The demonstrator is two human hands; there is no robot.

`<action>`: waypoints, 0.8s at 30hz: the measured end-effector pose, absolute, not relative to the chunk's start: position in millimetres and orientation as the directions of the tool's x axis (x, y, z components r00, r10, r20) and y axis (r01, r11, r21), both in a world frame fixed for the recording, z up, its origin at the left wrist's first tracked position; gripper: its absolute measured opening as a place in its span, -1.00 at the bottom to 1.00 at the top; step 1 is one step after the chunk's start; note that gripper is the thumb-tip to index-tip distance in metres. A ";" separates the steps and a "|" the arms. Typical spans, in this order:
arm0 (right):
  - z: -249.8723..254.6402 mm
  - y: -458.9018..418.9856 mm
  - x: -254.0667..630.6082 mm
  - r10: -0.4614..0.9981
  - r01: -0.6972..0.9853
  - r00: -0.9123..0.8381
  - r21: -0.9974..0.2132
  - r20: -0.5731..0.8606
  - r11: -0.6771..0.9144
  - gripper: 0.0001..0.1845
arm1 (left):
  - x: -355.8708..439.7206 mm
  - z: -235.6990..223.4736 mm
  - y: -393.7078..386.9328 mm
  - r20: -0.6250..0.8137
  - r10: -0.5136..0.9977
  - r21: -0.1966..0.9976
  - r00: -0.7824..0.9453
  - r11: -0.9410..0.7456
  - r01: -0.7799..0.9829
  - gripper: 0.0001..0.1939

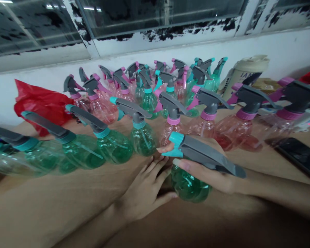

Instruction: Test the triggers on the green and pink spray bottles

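- On the near side of the wooden table (41, 199), the right hand (218, 179) grips a green spray bottle (191, 187) around its neck.
- Just beside it, the left hand (146, 193) lies palm down, fingers loosely spread.
- Beyond, green bottles (115, 146) and pink bottles (232, 125) form a row.

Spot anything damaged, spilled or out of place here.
The white-framed glass window behind the translucent green and pink plastic spray bottles looks damaged: ragged black patches break its white lower edge, perhaps peeling paint.
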State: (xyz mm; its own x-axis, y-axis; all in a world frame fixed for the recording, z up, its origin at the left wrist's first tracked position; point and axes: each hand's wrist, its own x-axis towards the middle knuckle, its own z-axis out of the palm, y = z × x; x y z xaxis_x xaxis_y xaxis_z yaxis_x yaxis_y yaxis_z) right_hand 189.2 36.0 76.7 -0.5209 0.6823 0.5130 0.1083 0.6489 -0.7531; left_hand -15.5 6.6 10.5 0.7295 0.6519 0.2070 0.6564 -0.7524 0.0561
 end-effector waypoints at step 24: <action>77.2 37.2 191.3 0.685 0.099 -0.520 -0.761 0.510 0.641 -0.95 | -16.7 10.4 6.8 0.242 0.648 0.036 0.722 -0.750 0.660 -0.42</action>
